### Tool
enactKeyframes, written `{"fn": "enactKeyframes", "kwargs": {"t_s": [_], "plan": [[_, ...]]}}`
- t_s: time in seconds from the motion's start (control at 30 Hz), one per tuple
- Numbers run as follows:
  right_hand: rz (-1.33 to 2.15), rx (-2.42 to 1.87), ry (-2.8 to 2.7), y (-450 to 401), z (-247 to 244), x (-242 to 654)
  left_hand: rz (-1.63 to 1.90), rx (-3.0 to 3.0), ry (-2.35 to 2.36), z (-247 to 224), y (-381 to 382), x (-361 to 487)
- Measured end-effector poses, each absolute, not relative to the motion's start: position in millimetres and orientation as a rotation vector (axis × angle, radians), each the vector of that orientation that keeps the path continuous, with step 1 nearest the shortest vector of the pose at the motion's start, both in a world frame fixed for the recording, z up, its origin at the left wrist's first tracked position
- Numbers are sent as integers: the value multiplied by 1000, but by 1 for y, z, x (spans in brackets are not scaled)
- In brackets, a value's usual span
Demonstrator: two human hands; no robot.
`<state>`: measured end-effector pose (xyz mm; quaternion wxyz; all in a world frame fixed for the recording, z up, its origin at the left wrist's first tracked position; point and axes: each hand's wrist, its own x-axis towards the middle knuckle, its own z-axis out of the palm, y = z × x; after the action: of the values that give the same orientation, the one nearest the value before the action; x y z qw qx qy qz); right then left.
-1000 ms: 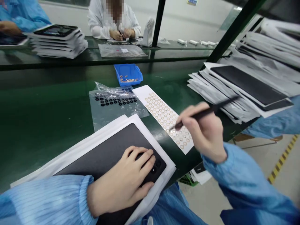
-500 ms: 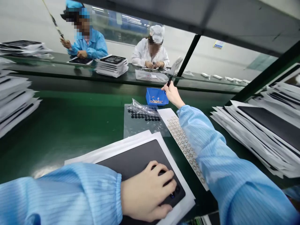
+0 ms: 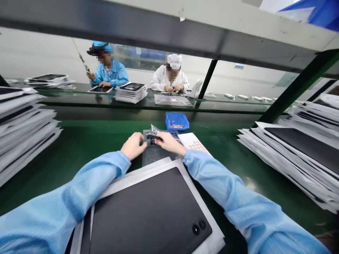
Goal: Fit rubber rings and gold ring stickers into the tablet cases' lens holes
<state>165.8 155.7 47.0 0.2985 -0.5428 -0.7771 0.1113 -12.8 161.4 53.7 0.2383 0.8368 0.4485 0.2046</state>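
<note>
1. Green benches [image 3: 92, 144] stretch before a pale wall [image 3: 227, 81], beneath a grey overhead shelf [image 3: 159, 21]; across the way sit a co-worker in blue [image 3: 116, 72] and another in white [image 3: 156, 79].
2. On the near bench, between the forearms, lies a black panel [image 3: 143, 208]: flat, smooth and matt, with a rounded corner, set at a slant on white sheets [image 3: 217, 237] that show as a border.
3. Two glossy dark circles [image 3: 196, 229] sit side by side near its right-hand corner, one with a bright spot at its centre.
4. Just beyond the panel is a clear bag [image 3: 148, 157], wrinkled and shiny at its far edge, with small black rings [image 3: 152, 140] in rows.
5. Over the bag, the right hand [image 3: 169, 143] pinches a slim dark tool [image 3: 156, 137]; its tip is too small to make out.
6. The left hand [image 3: 134, 146] is beside the bag, fingers bent and thumb apart; whether it touches the plastic, I cannot tell.
7. Partly behind the right sleeve is a white card [image 3: 185, 139] of gold-coloured rings [image 3: 196, 145]. Farther back, a blue bin [image 3: 176, 117] holds loose gold-coloured bits.
</note>
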Motion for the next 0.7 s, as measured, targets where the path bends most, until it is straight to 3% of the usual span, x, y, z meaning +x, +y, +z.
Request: {"fn": "enactKeyframes", "kwargs": {"t_s": [0.23,0.7], "plan": [[190,-1412,-1924,163,22,154,304,1887,1359,40,200,-11],[192,-1427,-1871,166,6,155,473,1558,1225,25,200,5]]}}
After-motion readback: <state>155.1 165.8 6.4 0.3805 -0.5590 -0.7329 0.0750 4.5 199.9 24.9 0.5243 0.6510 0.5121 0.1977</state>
